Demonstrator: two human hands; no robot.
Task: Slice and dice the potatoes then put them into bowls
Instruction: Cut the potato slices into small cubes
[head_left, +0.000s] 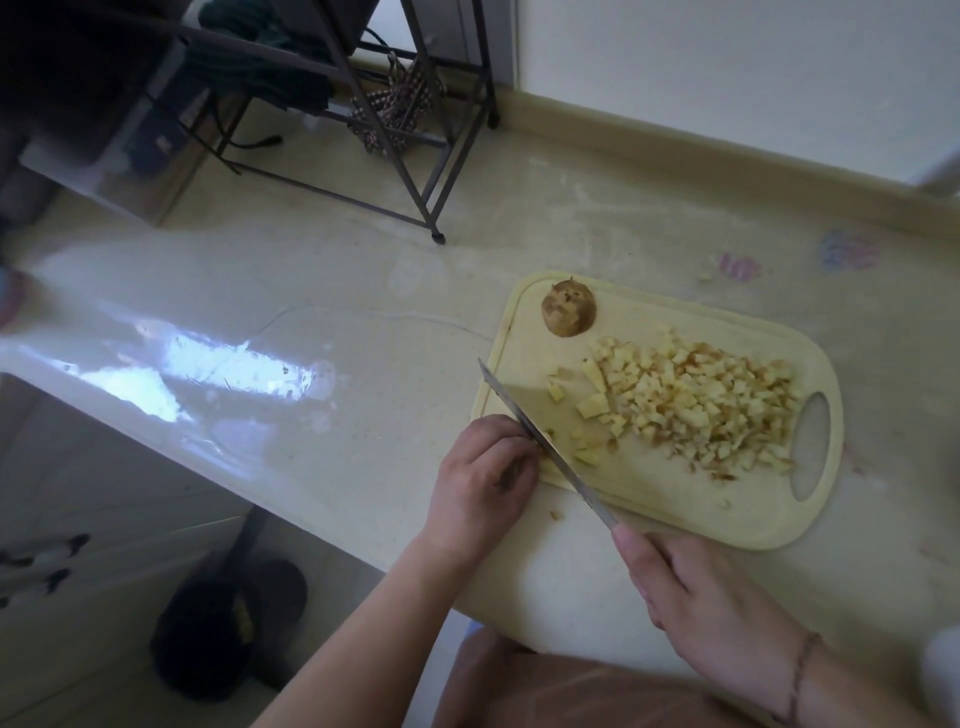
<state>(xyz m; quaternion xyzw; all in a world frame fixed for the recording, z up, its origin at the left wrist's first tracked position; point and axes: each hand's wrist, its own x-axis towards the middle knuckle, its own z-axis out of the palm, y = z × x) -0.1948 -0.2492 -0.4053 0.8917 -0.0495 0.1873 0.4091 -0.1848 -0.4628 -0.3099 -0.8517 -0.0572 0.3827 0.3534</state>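
Pale yellow cutting board (675, 512) lies on the glossy cream worktop (311, 291), its handle slot toward the right. A large heap of diced potato (696, 408) covers the middle and right part of the board, reaching almost to the slot; a few bigger loose chunks (592, 405) sit just left of the heap. One whole unpeeled potato (568, 314) stands apart at the board's far left corner. No bowl in view, so all cut potato is on the board, except a small scrap (557, 514) on the worktop just off the near edge. Right hand (691, 587) is closed around the handle of a knife (545, 441), forefinger stretched along the top toward the blade; the handle itself is hidden under the hand. Blade runs diagonally from the near edge of the board up to the left, tip beyond the left edge. Left hand (480, 478) sits at the near left corner of the board, fingers curled down and tucked against the left face of the blade, pinching a small piece of potato of which only a sliver shows at the fingertips. A thin bracelet (800, 670) circles the right wrist. Behind the worktop stands a dark metal rack (426, 130) on the floor, against a white wall. A dark slipper (228, 629) lies on the floor below the worktop's near edge.
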